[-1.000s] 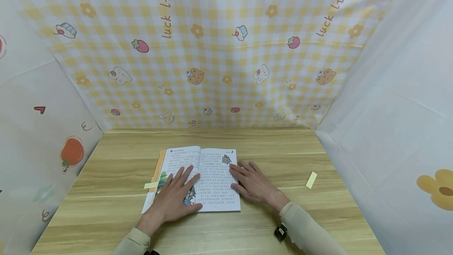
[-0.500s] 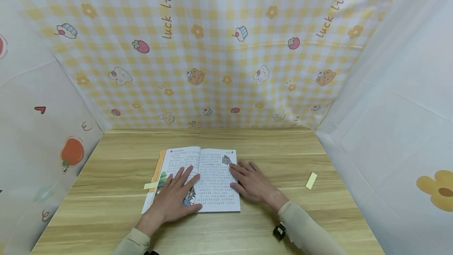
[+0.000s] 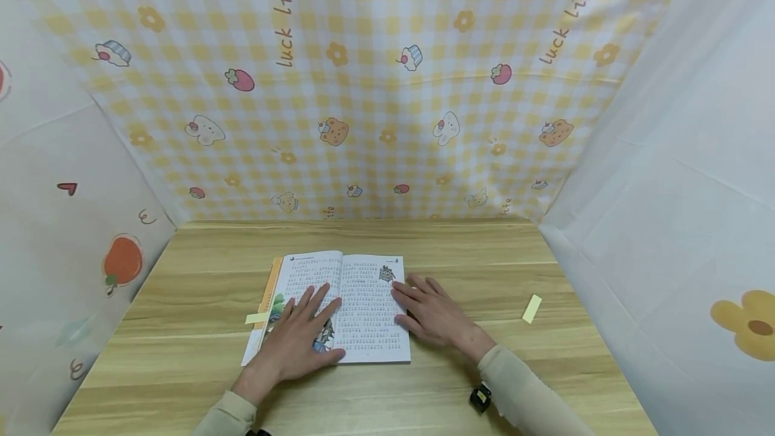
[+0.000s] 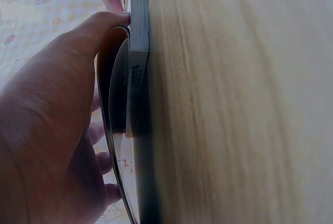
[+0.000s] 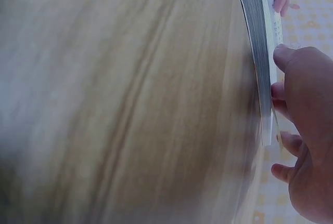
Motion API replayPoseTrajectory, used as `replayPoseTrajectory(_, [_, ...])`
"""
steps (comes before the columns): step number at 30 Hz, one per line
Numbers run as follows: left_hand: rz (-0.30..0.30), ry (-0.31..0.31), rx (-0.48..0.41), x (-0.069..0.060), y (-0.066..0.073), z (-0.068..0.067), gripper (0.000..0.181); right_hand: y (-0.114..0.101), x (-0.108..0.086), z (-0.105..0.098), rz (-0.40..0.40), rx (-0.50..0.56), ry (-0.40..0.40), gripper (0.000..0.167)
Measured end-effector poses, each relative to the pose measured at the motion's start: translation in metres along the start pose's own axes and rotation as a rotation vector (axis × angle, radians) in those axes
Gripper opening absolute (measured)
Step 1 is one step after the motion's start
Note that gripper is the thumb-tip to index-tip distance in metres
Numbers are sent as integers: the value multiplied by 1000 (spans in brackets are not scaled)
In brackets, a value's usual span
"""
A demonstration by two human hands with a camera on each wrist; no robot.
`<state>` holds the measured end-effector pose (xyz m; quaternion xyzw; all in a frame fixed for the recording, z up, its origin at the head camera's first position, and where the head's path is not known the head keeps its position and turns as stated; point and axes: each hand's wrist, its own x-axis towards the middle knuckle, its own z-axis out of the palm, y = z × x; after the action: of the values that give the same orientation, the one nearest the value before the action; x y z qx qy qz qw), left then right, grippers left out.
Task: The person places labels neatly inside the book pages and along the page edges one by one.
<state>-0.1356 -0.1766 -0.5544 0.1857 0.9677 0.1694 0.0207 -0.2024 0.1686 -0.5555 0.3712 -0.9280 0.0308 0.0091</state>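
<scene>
Barely any visible change, just a very slight shift in head view

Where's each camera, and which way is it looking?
Head: worn on the head, facing forward and down; book, left hand, right hand, sleeves show.
Left wrist: on that wrist, facing the book's edge; left hand shows.
Right wrist: on that wrist, facing the book's edge; right hand shows.
Wrist views share book and tabletop.

Well to the right of the right hand (image 3: 434, 311), a yellow slip (image 3: 532, 309) lies on the table (image 3: 478, 254). Farther forward than this hand rises a checked cloth (image 3: 375, 25) with printed bears (image 3: 334, 132). Far left of the left hand (image 3: 295, 342) is a white sheet (image 3: 48, 126) with a heart (image 3: 68, 188); beyond the slip is another white sheet (image 3: 684, 207).
</scene>
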Motion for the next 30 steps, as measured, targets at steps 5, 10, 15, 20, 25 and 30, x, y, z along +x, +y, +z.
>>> replayPoseTrajectory(5, [3,1,4,0,-1,2,99,1,-1,1,-7,-32,10,64])
replayPoseTrajectory(10, [3,0,4,0,-2,2,100,2,-2,0,-3,-30,8,65])
replayPoseTrajectory(15, [6,4,2,0,-2,1,99,2,-5,0,3,-3,12,64])
replayPoseTrajectory(20, [3,4,0,0,-1,1,99,4,-6,0,16,16,9,63])
replayPoseTrajectory(25, [-1,5,-1,1,-2,2,99,6,-8,0,21,19,14,63])
replayPoseTrajectory(30, [2,7,-5,0,-2,1,99,7,-10,0,28,19,20,63])
